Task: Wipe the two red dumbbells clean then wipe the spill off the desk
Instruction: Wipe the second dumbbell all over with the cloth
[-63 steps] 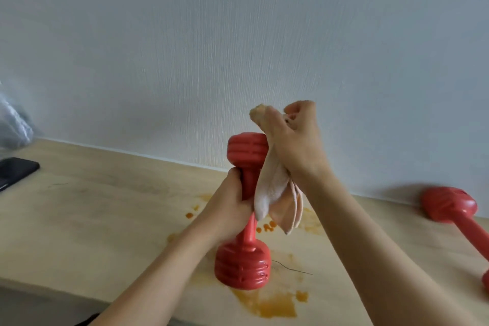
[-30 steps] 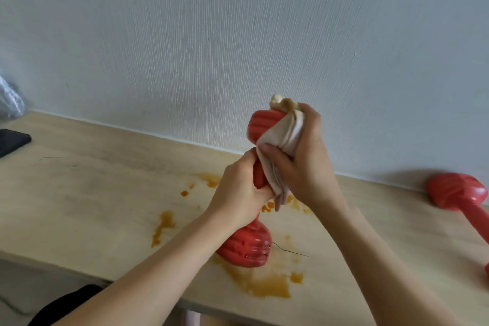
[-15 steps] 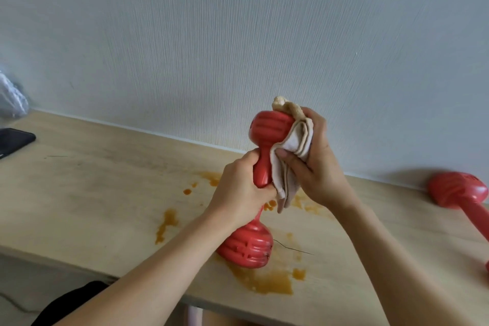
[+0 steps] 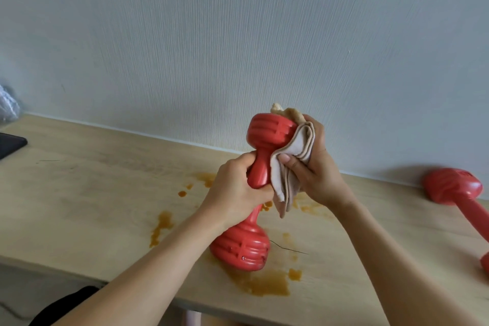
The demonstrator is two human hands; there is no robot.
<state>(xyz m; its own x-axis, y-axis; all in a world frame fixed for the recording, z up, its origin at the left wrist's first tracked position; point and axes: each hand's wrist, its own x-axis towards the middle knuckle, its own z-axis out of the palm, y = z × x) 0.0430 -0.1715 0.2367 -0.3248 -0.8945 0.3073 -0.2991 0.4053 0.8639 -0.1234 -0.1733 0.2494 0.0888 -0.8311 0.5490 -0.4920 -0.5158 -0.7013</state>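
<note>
Spill-stained desk [image 4: 79,193]; cloth [image 4: 291,164] against gripped red dumbbell [image 4: 264,145]

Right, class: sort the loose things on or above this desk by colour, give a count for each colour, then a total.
Red: 2, the dumbbell held upright and the dumbbell lying at the right
Beige: 1, the cloth in the right hand
Black: 1, a flat dark device at the left edge
Total: 4
</note>
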